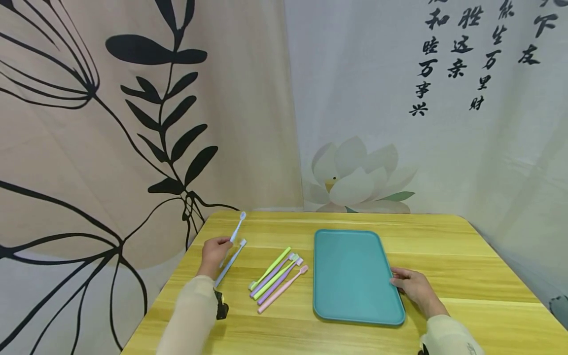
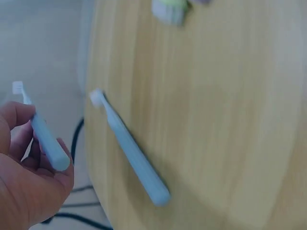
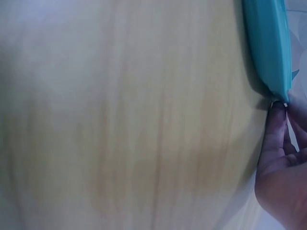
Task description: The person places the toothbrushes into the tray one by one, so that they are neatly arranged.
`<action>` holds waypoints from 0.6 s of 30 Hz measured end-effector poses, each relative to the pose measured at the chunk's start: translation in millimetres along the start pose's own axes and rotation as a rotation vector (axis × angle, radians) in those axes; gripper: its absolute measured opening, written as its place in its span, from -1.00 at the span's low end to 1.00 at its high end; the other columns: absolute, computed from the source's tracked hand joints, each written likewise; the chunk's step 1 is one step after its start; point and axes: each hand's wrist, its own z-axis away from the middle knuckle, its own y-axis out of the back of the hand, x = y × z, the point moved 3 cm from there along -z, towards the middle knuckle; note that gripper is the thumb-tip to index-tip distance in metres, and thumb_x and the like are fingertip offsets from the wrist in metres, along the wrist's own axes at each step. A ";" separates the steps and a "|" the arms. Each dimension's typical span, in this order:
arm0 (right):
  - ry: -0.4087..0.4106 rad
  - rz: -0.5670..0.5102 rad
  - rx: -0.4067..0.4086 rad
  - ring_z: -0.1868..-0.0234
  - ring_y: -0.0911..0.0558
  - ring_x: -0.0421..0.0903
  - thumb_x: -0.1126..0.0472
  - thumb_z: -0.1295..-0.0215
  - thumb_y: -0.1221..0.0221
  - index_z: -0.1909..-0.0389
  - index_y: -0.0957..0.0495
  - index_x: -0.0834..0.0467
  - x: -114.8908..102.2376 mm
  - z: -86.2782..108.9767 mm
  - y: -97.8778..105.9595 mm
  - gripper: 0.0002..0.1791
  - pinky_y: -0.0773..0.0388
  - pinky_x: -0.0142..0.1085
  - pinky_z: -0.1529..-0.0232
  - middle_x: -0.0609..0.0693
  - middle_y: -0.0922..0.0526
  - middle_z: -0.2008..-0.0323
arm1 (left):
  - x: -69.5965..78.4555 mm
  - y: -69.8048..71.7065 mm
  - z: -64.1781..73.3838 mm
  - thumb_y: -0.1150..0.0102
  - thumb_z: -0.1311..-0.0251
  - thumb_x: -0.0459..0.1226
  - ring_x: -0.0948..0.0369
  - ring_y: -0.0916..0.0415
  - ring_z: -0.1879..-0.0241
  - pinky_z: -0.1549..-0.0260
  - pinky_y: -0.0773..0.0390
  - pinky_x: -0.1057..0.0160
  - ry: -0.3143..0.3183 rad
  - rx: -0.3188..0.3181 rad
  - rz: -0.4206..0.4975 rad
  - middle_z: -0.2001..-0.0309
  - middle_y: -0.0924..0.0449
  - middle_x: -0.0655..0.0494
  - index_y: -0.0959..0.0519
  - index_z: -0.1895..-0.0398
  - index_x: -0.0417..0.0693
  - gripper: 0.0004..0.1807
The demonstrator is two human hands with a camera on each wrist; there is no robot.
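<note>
Over the table point(image 1: 443, 246), the left hand point(image 1: 215, 255) pinches a pale-blue toothbrush point(image 2: 48, 142), light-looking, best held mid-handle; right hand point(image 1: 414, 288), the tray point(image 1: 356, 276).

Head view's coming out bright and pretty even, with soft shadows falling beside the right hand point(image 1: 414, 287). I'm not managing to tell where the light's coming from. Left wrist is looking cooler and softer: a faint shadow is lying beside the blue toothbrush point(image 2: 137, 159), and the bristles point(image 2: 169, 13) up top are blurring. Right wrist is running worst, hazy and bluish-purple, with pale glare washing over the tabletop point(image 3: 144, 120) toward upper left.
</note>
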 end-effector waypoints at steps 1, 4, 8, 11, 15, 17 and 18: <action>0.002 0.000 0.002 -0.18 -0.48 0.20 0.32 -0.41 -0.16 -0.35 -0.33 0.42 -0.3 -0.1 -0.1 -0.45 -0.59 -0.15 -0.01 0.39 -0.41 -0.20 | 3.7 -3.5 -0.1 -0.11 -0.37 -0.32 -0.10 -0.49 -0.06 -0.01 -0.50 -0.04 0.004 0.002 0.014 -0.08 -0.57 -0.25 -0.59 -0.14 -0.32 -0.65; 0.007 0.003 -0.002 -0.19 -0.47 0.22 0.31 -0.42 -0.15 -0.35 -0.31 0.44 -1.5 0.0 -0.2 -0.45 -0.59 -0.14 -0.02 0.40 -0.40 -0.20 | 14.6 -14.6 1.0 -0.12 -0.36 -0.33 -0.10 -0.48 -0.06 -0.03 -0.48 -0.04 0.002 0.003 0.060 -0.08 -0.56 -0.26 -0.59 -0.12 -0.34 -0.66; 0.005 0.002 -0.014 -0.20 -0.45 0.23 0.30 -0.43 -0.14 -0.37 -0.30 0.42 -2.2 0.3 0.1 -0.44 -0.58 -0.14 -0.03 0.35 -0.42 -0.16 | 28.6 -31.8 3.2 -0.15 -0.33 -0.33 -0.07 -0.48 -0.02 -0.01 -0.49 -0.02 0.045 0.008 0.124 -0.05 -0.57 -0.22 -0.61 -0.08 -0.30 -0.68; 0.007 0.004 -0.018 -0.20 -0.45 0.21 0.29 -0.43 -0.15 -0.37 -0.30 0.41 -1.6 0.1 0.4 -0.44 -0.58 -0.17 -0.03 0.31 -0.44 -0.14 | 38.7 -46.7 5.8 -0.17 -0.32 -0.34 -0.06 -0.49 -0.01 0.01 -0.50 0.00 0.078 -0.001 0.174 -0.03 -0.58 -0.20 -0.63 -0.06 -0.28 -0.70; 0.013 0.009 -0.016 -0.20 -0.46 0.20 0.29 -0.43 -0.15 -0.37 -0.31 0.42 -1.1 0.0 0.7 -0.44 -0.58 -0.17 -0.02 0.32 -0.44 -0.15 | 52.5 -67.3 13.2 -0.18 -0.30 -0.37 -0.06 -0.50 0.01 0.03 -0.51 0.00 0.069 -0.028 0.226 0.02 -0.60 -0.21 -0.64 -0.01 -0.32 -0.73; 0.015 0.010 -0.016 -0.21 -0.45 0.22 0.29 -0.43 -0.14 -0.36 -0.30 0.42 -1.1 -0.1 0.6 -0.44 -0.58 -0.16 -0.03 0.34 -0.44 -0.16 | 58.2 -77.7 16.6 -0.20 -0.27 -0.38 -0.04 -0.51 0.04 0.05 -0.52 0.03 0.065 -0.039 0.237 0.05 -0.62 -0.19 -0.65 0.02 -0.32 -0.75; 0.014 0.010 -0.016 -0.21 -0.44 0.23 0.29 -0.43 -0.14 -0.37 -0.30 0.42 -1.0 -0.2 0.6 -0.44 -0.58 -0.16 -0.04 0.35 -0.43 -0.17 | 60.8 -83.1 19.0 -0.20 -0.27 -0.39 -0.02 -0.52 0.06 0.06 -0.53 0.04 0.060 -0.047 0.248 0.07 -0.62 -0.18 -0.65 0.03 -0.33 -0.75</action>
